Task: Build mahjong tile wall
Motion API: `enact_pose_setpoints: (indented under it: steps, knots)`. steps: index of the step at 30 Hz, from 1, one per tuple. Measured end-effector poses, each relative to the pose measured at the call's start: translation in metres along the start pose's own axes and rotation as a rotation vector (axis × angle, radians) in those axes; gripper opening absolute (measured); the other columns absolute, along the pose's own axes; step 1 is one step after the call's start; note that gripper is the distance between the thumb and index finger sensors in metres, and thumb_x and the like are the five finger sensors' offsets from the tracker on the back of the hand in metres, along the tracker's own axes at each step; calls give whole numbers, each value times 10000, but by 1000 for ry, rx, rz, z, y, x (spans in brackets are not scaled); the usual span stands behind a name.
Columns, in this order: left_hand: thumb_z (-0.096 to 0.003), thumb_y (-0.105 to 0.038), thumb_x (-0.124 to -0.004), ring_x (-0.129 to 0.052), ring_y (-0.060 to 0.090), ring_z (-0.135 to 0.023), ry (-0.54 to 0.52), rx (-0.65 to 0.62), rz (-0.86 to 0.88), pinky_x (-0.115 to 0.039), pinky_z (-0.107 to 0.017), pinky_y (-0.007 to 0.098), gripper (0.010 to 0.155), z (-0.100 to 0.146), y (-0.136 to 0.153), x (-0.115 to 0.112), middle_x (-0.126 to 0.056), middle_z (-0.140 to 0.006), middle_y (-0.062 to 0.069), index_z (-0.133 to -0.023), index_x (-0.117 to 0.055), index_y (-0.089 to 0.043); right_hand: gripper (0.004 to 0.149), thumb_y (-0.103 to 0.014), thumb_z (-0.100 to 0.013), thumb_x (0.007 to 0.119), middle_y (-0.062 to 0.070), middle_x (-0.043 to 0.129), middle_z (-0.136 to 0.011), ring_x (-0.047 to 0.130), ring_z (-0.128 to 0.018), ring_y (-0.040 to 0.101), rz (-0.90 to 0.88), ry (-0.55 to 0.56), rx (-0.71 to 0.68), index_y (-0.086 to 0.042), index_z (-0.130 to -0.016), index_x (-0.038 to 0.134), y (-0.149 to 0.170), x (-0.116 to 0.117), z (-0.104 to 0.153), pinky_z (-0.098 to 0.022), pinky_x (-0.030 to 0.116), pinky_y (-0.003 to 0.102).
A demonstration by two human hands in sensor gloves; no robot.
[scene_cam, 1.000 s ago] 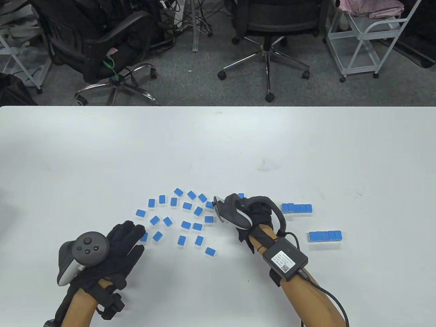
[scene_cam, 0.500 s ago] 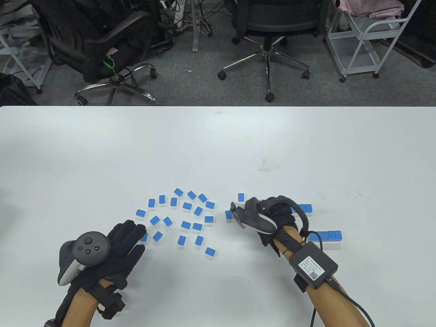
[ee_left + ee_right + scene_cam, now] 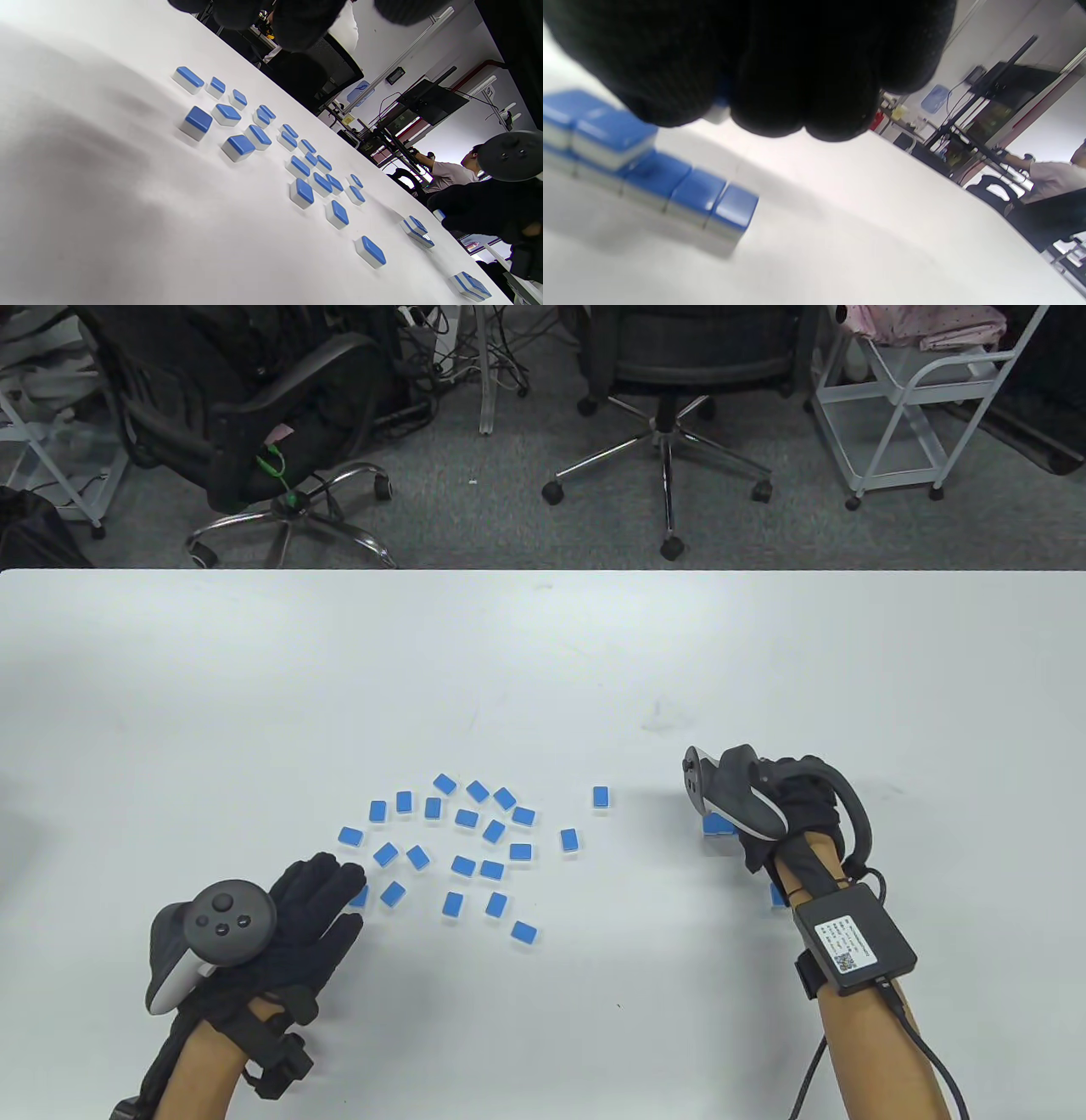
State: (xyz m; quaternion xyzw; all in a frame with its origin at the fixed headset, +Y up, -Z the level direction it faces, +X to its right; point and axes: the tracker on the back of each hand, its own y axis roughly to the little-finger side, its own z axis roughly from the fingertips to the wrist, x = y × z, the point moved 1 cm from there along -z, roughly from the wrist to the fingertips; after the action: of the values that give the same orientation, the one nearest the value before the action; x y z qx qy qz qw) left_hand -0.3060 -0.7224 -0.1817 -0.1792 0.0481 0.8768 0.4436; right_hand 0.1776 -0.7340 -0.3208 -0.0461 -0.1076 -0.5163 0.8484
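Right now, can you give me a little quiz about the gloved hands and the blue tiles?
1. True or false: the left hand is gripping a tile.
2. Pick one: the right hand is over A a plate, B the tile row, C a cup.
3. Fill in: the loose tiles lie with their ____ side up.

Key: 1 false, it lies flat and open; 2 B; 3 blue.

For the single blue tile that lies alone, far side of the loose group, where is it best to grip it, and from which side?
Probably from above: pinch the lone tile across its two long sides. It lies flat, blue back up, with bare table all around, so fingers should fit on either side.
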Motion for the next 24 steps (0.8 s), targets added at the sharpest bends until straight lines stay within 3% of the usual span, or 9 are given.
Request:
enact_pose_setpoints:
  steps: [6, 24]
  knots:
    - [-503, -620, -533, -254, 358, -1126, 1, 7, 3, -259, -770, 666, 697, 0, 0, 1, -297, -1219, 35, -1134, -466, -330, 561, -448, -290, 899, -58, 980, -645, 978, -620, 220, -10, -58, -23, -308, -819, 776, -2, 12, 3, -681, 711, 509]
    - [-503, -619, -533, -256, 359, -1126, 7, 10, -1, -261, -769, 667, 694, 0, 0, 0, -300, -1219, 35, -1131, -467, -332, 576, -400, -295, 921, -70, 978, -668, 978, -642, 211, 0, -42, -8, -324, -843, 759, 0, 8, 10, -690, 707, 511]
